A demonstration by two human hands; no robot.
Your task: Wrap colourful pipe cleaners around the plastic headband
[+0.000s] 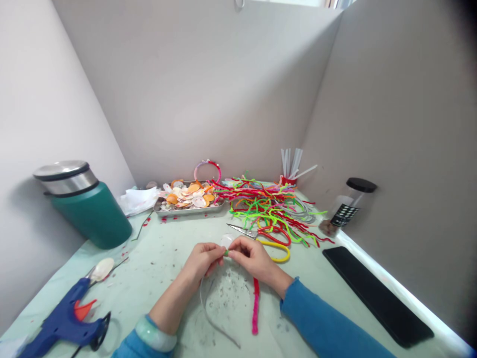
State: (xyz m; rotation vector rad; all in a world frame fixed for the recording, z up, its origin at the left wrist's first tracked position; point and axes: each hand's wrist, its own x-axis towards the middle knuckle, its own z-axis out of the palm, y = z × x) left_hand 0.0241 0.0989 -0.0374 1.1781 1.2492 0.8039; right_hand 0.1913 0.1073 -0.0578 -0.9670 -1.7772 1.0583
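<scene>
My left hand (204, 258) and my right hand (250, 254) meet near the middle of the table, both pinching a small green piece (226, 253) between their fingertips. A thin grey band (212, 323) curves down from my left hand to the tabletop. Below my right hand hangs or lies a red and pink fuzzy strip (255, 308); its upper end is hidden by the hand. Just behind the fingers is a clear round piece (226, 240). Scissors (274, 235) with red and yellow handles lie beyond my right hand.
A blue glue gun (63, 318) and green bottle (91, 214) are at left. Behind are a tray (190, 212) of discs, a decorated ring (196, 171), colourful pipe cleaners (268, 199) and glue sticks (290, 161). A clear jar (345, 211) and black slab (376, 296) sit at right.
</scene>
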